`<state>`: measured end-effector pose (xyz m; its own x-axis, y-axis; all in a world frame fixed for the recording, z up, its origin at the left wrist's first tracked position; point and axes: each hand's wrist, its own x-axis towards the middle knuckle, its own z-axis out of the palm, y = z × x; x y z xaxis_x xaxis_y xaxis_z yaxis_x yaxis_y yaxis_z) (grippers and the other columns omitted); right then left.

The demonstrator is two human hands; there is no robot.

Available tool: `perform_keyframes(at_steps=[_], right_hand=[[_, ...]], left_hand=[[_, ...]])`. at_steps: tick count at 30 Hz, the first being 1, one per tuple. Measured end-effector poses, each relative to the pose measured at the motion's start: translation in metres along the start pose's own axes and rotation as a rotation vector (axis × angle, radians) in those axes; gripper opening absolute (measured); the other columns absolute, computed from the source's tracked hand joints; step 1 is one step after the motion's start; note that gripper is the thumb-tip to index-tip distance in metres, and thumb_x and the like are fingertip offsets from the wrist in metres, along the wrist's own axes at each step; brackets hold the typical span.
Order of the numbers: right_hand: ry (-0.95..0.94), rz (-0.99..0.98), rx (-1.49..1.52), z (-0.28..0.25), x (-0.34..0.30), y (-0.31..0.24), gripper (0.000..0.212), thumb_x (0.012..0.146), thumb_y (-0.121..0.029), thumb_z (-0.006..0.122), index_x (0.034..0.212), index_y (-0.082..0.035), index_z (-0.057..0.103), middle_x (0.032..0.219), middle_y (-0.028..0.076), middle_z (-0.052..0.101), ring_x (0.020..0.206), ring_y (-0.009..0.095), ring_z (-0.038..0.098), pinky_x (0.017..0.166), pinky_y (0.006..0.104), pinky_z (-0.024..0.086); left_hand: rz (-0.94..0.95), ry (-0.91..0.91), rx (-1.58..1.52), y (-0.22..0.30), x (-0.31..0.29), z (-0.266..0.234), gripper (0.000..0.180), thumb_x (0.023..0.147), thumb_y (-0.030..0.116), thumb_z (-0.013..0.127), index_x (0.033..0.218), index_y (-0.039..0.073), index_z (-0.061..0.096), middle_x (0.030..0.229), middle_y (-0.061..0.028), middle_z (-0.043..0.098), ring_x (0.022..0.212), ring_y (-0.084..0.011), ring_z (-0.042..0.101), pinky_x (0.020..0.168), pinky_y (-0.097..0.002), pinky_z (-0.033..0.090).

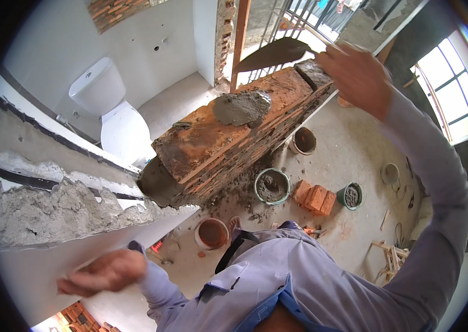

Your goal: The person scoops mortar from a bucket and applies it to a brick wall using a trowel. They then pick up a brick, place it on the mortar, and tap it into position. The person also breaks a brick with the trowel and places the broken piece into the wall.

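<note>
My right hand (pixel 358 77) is closed round the handle of a trowel (pixel 278 53), whose blade points left above the far part of a brick wall (pixel 190 143). A mound of wet mortar (pixel 242 108) lies on top of the wall, below and left of the blade. At the wall's far end, near my right hand, more mortar (pixel 312 73) covers the bricks. Down at the lower left, my left hand (pixel 107 272) hangs in the air beside a white partition (pixel 79 252). Its fingers are loosely extended, somewhat blurred, and hold nothing.
Mortar buckets (pixel 271 187) (pixel 351 196) stand on the floor right of the wall, with stacked bricks (pixel 315 198) between them. A reddish bucket (pixel 212 234) is by my feet. Rough broken masonry (pixel 40 213) edges the left side; a white toilet (pixel 118 119) stands beyond the wall.
</note>
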<state>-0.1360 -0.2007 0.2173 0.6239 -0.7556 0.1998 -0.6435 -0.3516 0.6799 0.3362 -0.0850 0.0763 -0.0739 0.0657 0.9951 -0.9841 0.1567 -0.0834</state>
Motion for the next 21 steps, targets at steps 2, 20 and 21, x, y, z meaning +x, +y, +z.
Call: perform_keyframes(at_steps=[2,20,21], right_hand=[[-0.126,0.036,-0.130,-0.001,0.058,-0.031,0.034,0.087,-0.005,0.062,0.119,-0.017,0.059,0.100,0.003,0.059,0.091,0.026,0.070,0.049,0.0514,0.064],[-0.043,0.310,0.018,0.018,-0.143,0.071,0.032,0.082,0.000,0.063,0.112,-0.011,0.063,0.085,0.010,0.062,0.078,0.030,0.065,0.067,0.0388,0.051],[-0.015,0.369,0.149,0.022,-0.183,0.063,0.032,0.081,-0.001,0.064,0.111,-0.010,0.063,0.086,0.010,0.062,0.078,0.030,0.065,0.068,0.0401,0.051]], left_hand=[[-0.017,-0.072,-0.320,0.035,-0.002,-0.006,0.063,0.095,0.041,0.053,0.139,-0.003,0.049,0.149,-0.0231,0.036,0.142,-0.0369,0.031,0.117,-0.0568,0.020],[-0.030,-0.965,-0.358,0.161,-0.015,0.069,0.020,0.091,0.012,0.065,0.110,0.011,0.072,0.113,-0.0031,0.070,0.110,-0.0200,0.064,0.118,-0.0547,0.023],[-0.035,-0.932,-0.390,0.172,-0.014,0.057,0.018,0.091,0.011,0.065,0.108,0.010,0.072,0.112,-0.0048,0.070,0.110,-0.0220,0.064,0.117,-0.0552,0.025]])
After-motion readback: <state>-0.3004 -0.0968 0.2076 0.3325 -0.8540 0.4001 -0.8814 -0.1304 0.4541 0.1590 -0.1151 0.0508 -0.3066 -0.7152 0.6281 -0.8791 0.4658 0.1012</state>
